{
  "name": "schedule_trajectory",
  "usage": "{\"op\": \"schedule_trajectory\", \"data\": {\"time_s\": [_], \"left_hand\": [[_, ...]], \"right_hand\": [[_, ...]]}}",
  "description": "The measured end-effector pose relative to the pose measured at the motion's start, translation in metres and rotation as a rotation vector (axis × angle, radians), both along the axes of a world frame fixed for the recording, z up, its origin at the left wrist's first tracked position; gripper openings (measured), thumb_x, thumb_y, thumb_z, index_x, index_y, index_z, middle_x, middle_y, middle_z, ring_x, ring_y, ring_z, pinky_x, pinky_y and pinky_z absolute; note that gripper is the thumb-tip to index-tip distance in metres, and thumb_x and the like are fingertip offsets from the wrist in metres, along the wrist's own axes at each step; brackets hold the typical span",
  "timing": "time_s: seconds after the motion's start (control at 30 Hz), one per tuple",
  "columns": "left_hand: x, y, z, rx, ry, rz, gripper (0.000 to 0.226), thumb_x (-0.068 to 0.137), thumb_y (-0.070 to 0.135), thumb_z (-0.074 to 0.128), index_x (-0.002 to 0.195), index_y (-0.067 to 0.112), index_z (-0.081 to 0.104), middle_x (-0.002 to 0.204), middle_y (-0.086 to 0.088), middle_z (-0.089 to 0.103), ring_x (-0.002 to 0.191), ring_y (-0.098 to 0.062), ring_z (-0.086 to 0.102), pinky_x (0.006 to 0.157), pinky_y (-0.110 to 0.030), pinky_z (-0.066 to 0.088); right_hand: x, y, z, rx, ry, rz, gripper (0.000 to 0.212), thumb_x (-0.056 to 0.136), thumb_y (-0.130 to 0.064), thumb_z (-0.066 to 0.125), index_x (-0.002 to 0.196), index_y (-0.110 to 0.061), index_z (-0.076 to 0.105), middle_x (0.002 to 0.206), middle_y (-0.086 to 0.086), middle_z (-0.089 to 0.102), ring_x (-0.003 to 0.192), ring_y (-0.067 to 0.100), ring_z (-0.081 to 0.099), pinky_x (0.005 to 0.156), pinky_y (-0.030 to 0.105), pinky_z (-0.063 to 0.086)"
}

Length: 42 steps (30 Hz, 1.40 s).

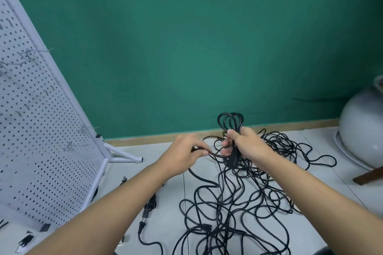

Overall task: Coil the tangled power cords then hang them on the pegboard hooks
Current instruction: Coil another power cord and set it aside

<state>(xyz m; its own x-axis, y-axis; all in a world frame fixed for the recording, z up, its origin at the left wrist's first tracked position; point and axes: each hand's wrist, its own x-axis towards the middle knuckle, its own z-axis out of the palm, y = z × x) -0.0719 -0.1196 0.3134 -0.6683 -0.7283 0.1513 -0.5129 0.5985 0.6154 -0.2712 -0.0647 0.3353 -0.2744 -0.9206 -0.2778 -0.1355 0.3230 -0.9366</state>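
Observation:
A big tangle of black power cords (238,209) sprawls over the pale floor in front of me. My right hand (246,143) grips a small coil of black cord (230,121), whose loops stand up above the fist. Left of it, my left hand (186,149) pinches a strand of the same black cord that runs across to the right hand. The white pegboard (41,130) leans at the far left, with several bare wire hooks (35,51) sticking out of it.
The pegboard's white foot (126,156) reaches out over the floor toward the cords. A round white vessel (364,128) on a wooden stand sits at the right edge. A green wall with a wooden skirting closes the back. Loose plugs (146,213) lie near the pegboard base.

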Motion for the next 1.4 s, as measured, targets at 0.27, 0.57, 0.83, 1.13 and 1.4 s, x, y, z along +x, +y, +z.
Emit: {"op": "schedule_trajectory", "data": {"time_s": [0.27,0.57,0.83,1.13,1.4], "left_hand": [[-0.002,-0.007,0.007,-0.18,0.209,-0.019,0.019,0.083,0.014,0.083,0.101,0.018,0.078,0.091,0.007,0.073,0.078,-0.006,0.062,0.076,-0.015,0.046],[0.005,-0.003,0.012,-0.257,0.273,0.007,0.019,0.081,0.021,0.084,0.093,0.015,0.07,0.089,0.009,0.063,0.077,-0.003,0.054,0.071,-0.018,0.044],[0.009,-0.005,0.019,-0.009,0.355,0.21,0.023,0.083,0.036,0.085,0.085,0.021,0.068,0.071,0.007,0.065,0.057,-0.009,0.054,0.062,-0.022,0.049],[0.003,-0.005,0.03,0.223,0.559,0.291,0.011,0.088,0.019,0.081,0.081,0.015,0.074,0.072,-0.006,0.071,0.057,-0.015,0.067,0.063,-0.028,0.059],[0.002,-0.005,0.024,0.167,0.572,0.385,0.009,0.088,0.018,0.081,0.08,0.015,0.077,0.074,-0.003,0.072,0.054,-0.011,0.065,0.059,-0.022,0.054]], "right_hand": [[0.019,0.014,0.004,0.178,-0.023,0.325,0.024,0.111,-0.029,0.044,0.114,-0.007,0.053,0.093,0.014,0.075,0.084,0.036,0.077,0.069,0.043,0.059],[0.016,0.013,0.007,0.228,0.071,0.574,0.025,0.107,-0.036,0.053,0.105,-0.013,0.063,0.082,-0.003,0.06,0.063,0.011,0.058,0.055,0.022,0.045],[0.009,0.011,0.009,0.056,0.107,0.471,0.027,0.11,-0.024,0.047,0.087,-0.013,0.055,0.072,0.0,0.054,0.054,0.012,0.05,0.056,0.022,0.042],[0.017,0.009,0.004,-0.097,0.335,0.436,0.019,0.108,-0.029,0.051,0.104,-0.02,0.067,0.084,-0.016,0.072,0.078,-0.001,0.066,0.074,0.018,0.049],[0.037,0.008,0.002,-0.018,0.028,0.448,0.014,0.107,-0.013,0.053,0.097,-0.006,0.061,0.084,0.005,0.066,0.079,0.018,0.068,0.08,0.03,0.06]]}}
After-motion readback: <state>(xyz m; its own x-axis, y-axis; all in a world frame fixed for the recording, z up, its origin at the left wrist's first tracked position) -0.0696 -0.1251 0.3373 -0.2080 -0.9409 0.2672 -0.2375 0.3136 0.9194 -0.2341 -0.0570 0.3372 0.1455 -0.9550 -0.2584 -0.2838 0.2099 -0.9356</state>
